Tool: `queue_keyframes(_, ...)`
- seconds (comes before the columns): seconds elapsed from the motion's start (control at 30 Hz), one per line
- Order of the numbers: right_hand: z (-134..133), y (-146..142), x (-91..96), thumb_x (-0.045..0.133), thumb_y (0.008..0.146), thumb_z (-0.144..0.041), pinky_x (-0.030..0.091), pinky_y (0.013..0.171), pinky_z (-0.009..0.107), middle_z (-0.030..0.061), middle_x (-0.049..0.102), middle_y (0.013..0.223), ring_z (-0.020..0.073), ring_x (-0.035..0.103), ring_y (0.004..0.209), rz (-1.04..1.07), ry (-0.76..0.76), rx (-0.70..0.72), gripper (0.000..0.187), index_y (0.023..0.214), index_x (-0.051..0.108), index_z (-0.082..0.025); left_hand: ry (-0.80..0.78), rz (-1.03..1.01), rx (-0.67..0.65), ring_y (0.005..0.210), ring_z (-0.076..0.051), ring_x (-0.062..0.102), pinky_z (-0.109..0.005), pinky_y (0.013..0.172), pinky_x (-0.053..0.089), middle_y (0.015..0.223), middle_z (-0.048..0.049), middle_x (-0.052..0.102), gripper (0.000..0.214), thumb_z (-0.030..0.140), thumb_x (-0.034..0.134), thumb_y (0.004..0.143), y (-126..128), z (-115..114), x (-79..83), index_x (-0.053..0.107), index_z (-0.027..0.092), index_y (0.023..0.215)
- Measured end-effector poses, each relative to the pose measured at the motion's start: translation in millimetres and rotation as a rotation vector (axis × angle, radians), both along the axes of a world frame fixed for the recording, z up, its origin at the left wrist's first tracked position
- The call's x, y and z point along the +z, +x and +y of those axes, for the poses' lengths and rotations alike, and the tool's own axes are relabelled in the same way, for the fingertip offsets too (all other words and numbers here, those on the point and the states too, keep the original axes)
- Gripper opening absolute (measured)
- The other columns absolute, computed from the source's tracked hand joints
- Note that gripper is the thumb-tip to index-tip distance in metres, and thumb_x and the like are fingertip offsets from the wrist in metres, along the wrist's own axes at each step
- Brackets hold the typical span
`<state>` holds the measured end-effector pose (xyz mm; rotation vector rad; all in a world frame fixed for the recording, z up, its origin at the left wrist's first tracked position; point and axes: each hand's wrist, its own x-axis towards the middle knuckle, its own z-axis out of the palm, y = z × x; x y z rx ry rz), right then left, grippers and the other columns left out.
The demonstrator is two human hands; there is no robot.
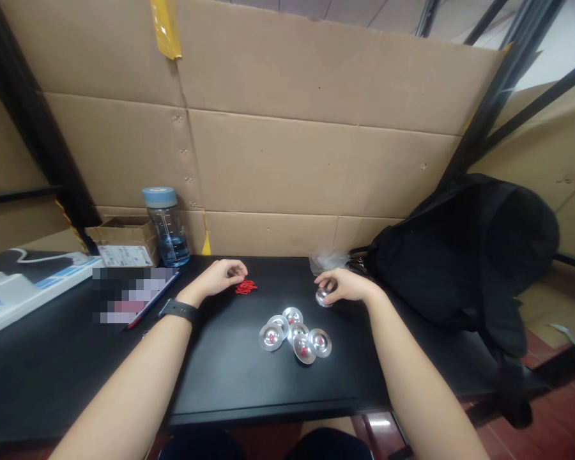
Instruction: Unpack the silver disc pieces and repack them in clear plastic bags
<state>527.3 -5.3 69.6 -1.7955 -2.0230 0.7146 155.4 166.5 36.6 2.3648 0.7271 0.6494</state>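
My left hand (pixel 224 276) is at the edge of a small pile of thin red pieces (pixel 246 287), fingers curled and thumb and fingertips closed together against it. Whether a red piece is pinched there is too small to tell. In my right hand (pixel 345 285), thumb and fingers grip a shiny round metal disc (pixel 322 298) low over the black tabletop; it could be more than one, stacked. Between my forearms lie several silver discs with raised centres, partly overlapping, such as one disc (pixel 271 337) on the left and another (pixel 320 343) on the right. Red bits show at the middles of some.
A black backpack (pixel 464 255) fills the right side, beside a clear plastic bag (pixel 328 263). At the left are a water bottle (pixel 167 230), an open cardboard box (pixel 127 246), a phone (pixel 148 297) and a power strip (pixel 43 291). A cardboard wall (pixel 278 160) stands behind.
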Motion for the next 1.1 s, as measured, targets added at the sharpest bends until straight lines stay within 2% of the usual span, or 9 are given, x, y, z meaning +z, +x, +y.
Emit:
queue_keyframes(0.23,-1,-6,1.5,0.088,0.052,-0.036,0.052,0.074,0.028,0.0053,0.073,0.096,0.0192,0.065,0.081,0.005,0.005,0.016,0.068,0.115,0.071,-0.018,0.027,0.03,0.015,0.08,-0.02,0.068,-0.026,0.074,0.052,0.088,-0.0042,0.075,0.026,0.042,0.062,0.083,5,-7,5.1,0.072,0.02,0.092)
queue_keyframes(0.4,-2,-7,0.5,0.087,0.054,-0.033,0.052,0.074,0.029,0.0047,0.075,0.094,0.0215,0.066,0.084,-0.031,-0.001,0.009,0.055,0.105,0.075,-0.019,0.025,0.036,0.037,0.08,-0.02,0.069,-0.026,0.073,0.051,0.088,-0.0035,0.076,0.025,0.043,0.063,0.082,6,-9,7.2,0.074,0.022,0.091)
queue_keyframes(0.5,-3,-9,1.3,0.085,0.058,-0.032,0.052,0.075,0.03,0.0051,0.075,0.093,0.0228,0.067,0.086,-0.064,0.005,-0.002,0.047,0.103,0.076,-0.019,0.018,0.028,0.043,0.08,-0.021,0.069,-0.025,0.073,0.05,0.087,-0.0033,0.076,0.024,0.043,0.065,0.08,7,-12,9.4,0.075,0.022,0.088)
queue_keyframes(0.57,-4,-15,4.6,0.082,0.065,-0.034,0.052,0.077,0.031,0.0057,0.075,0.096,0.0232,0.067,0.088,-0.076,0.065,0.005,0.043,0.105,0.076,-0.02,0.036,0.048,0.038,0.08,-0.021,0.069,-0.025,0.073,0.049,0.086,-0.0028,0.076,0.023,0.042,0.064,0.082,7,-13,10.5,0.075,0.022,0.088)
queue_keyframes(0.7,-8,-45,13.3,0.075,0.078,-0.04,0.051,0.082,0.031,0.0057,0.073,0.106,0.0227,0.066,0.096,-0.03,0.194,0.168,0.033,0.106,0.075,-0.023,0.125,0.085,0.051,0.082,-0.02,0.068,-0.026,0.074,0.05,0.091,-0.0033,0.075,0.023,0.039,0.059,0.086,9,-14,10.2,0.074,0.023,0.091)
queue_keyframes(0.77,-9,-63,13.8,0.074,0.08,-0.042,0.049,0.09,0.032,0.0059,0.07,0.112,0.0227,0.066,0.101,-0.023,0.21,0.298,0.029,0.103,0.076,-0.024,0.2,0.058,0.07,0.084,-0.021,0.067,-0.028,0.078,0.05,0.096,-0.005,0.072,0.021,0.037,0.06,0.085,12,-15,9.4,0.073,0.022,0.092)
queue_keyframes(0.83,-9,-78,10.7,0.075,0.079,-0.042,0.047,0.097,0.034,0.0061,0.068,0.118,0.0241,0.063,0.108,-0.067,0.197,0.367,0.027,0.099,0.077,-0.025,0.275,0.016,0.079,0.09,-0.021,0.066,-0.031,0.083,0.05,0.101,-0.0065,0.069,0.02,0.035,0.06,0.085,15,-17,9.8,0.072,0.021,0.093)
queue_keyframes(1.0,-7,-89,-0.4,0.076,0.079,-0.037,0.044,0.101,0.039,0.007,0.063,0.124,0.0267,0.056,0.117,-0.118,0.156,0.358,0.017,0.089,0.073,-0.023,0.344,-0.071,0.062,0.1,-0.023,0.062,-0.034,0.094,0.047,0.107,-0.0071,0.065,0.02,0.032,0.057,0.087,26,-33,19.3,0.07,0.022,0.097)
queue_keyframes(1.1,-5,-83,-0.4,0.072,0.082,-0.033,0.043,0.099,0.038,0.0076,0.064,0.12,0.0246,0.058,0.112,-0.096,0.243,0.321,0.012,0.083,0.069,-0.021,0.339,-0.077,0.016,0.097,-0.022,0.063,-0.033,0.09,0.048,0.106,-0.0068,0.066,0.019,0.03,0.055,0.089,36,-49,25.5,0.07,0.022,0.097)
